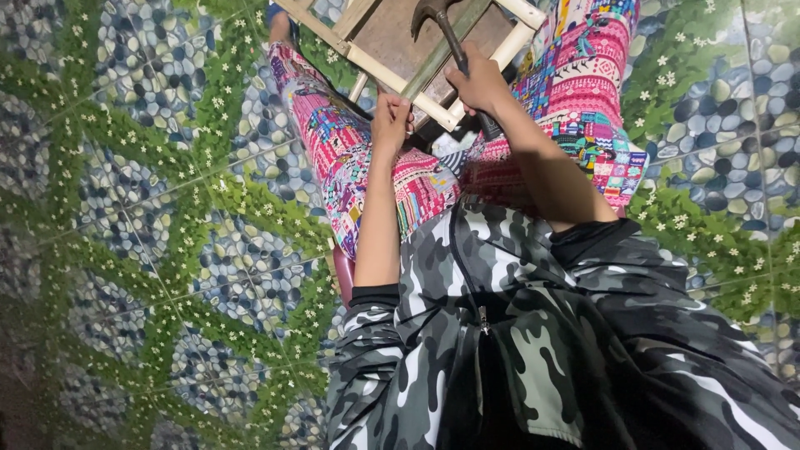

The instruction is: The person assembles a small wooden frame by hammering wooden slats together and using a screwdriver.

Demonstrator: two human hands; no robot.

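Fingers (477,77) of rt hand grip hammer (442,25); lt hand (390,121) steadies pale wood frame (392,75).

The wooden frame (400,50) runs off the top edge, so its full shape cannot be told. The hammer (442,25) handle disappears inside the right hand (482,83). Whatever the left hand (390,121) pinches is perhaps too small to see.

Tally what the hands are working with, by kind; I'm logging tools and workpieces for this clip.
Claw hammer, gripped in the right hand: 1
Wooden frame, touched by the left hand: 1
Total: 2
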